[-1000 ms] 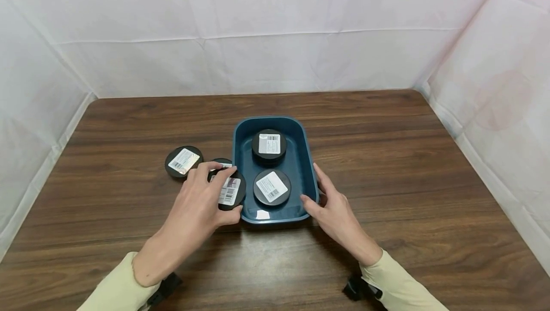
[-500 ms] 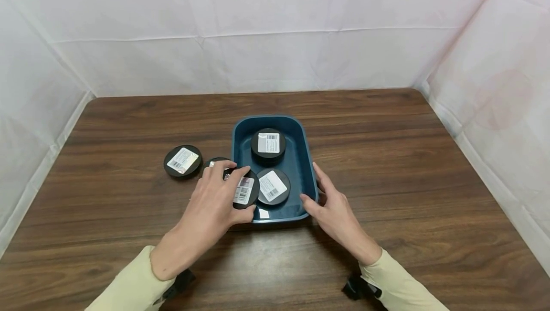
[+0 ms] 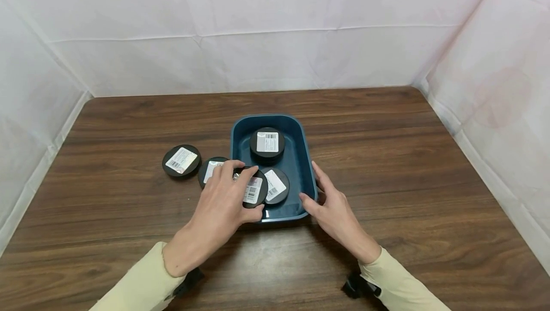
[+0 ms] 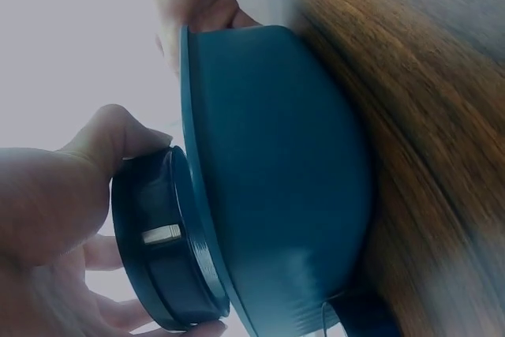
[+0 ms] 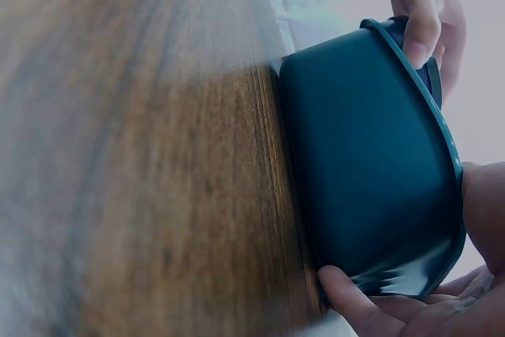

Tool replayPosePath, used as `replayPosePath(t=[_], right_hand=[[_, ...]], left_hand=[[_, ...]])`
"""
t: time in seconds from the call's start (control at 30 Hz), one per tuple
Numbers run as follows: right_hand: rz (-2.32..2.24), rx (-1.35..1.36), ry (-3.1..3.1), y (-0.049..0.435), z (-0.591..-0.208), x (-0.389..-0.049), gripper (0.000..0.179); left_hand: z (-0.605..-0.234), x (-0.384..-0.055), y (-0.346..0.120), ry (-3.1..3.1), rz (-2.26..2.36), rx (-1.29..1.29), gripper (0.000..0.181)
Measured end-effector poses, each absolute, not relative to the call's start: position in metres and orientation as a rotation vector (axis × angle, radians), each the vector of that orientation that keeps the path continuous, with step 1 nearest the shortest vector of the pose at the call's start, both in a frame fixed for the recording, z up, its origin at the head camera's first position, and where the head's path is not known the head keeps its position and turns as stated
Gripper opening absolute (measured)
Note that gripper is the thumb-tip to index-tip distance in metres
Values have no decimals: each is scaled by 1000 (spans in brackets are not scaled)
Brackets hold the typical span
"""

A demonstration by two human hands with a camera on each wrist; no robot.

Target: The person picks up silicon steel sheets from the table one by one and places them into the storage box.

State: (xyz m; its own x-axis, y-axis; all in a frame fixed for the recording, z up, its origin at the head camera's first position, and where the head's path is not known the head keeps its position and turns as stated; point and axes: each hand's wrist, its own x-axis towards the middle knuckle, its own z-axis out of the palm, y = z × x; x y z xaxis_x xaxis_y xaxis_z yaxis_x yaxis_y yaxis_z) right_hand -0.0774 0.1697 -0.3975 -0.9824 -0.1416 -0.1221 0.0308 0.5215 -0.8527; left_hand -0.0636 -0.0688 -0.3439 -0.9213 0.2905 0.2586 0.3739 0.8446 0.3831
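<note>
My left hand (image 3: 221,201) pinches a round, flat black container (image 3: 253,191) with a white barcode label, thumb and fingertips around its edge. The container is over the near left side of a dark blue tray (image 3: 296,158). In the left wrist view the held container (image 4: 162,234) is level with the tray's rim. My right hand (image 3: 337,218) grips the tray's near right corner, thumb at the rim and fingers along the outer wall. Inside the tray, a stack of similar containers (image 3: 267,142) stands at the back, and another labelled container (image 3: 280,187) lies nearer, partly covered by the held one.
Two more black containers lie on the wooden table left of the tray: one farther left (image 3: 181,161), the other by the tray wall (image 3: 206,172), partly behind my left hand. White sheeting (image 3: 275,62) rises along the table's back and sides.
My left hand has carried the container rightward from beside the tray to over its near left part, revealing more of the container on the table. My right hand has kept its grip.
</note>
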Motion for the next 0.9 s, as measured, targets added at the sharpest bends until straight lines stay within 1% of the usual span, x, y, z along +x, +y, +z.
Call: replayPosePath(t=[0.53,0.9], right_hand=[[-1470,-92,2579,169,-396,-78,79],[-1512,-126,2569,171,-396,-77,76]], left_hand=[[-342,-77,-55,-2808,-597,-651,66],[-339,-90,-47,-2999,-644,-698,69]])
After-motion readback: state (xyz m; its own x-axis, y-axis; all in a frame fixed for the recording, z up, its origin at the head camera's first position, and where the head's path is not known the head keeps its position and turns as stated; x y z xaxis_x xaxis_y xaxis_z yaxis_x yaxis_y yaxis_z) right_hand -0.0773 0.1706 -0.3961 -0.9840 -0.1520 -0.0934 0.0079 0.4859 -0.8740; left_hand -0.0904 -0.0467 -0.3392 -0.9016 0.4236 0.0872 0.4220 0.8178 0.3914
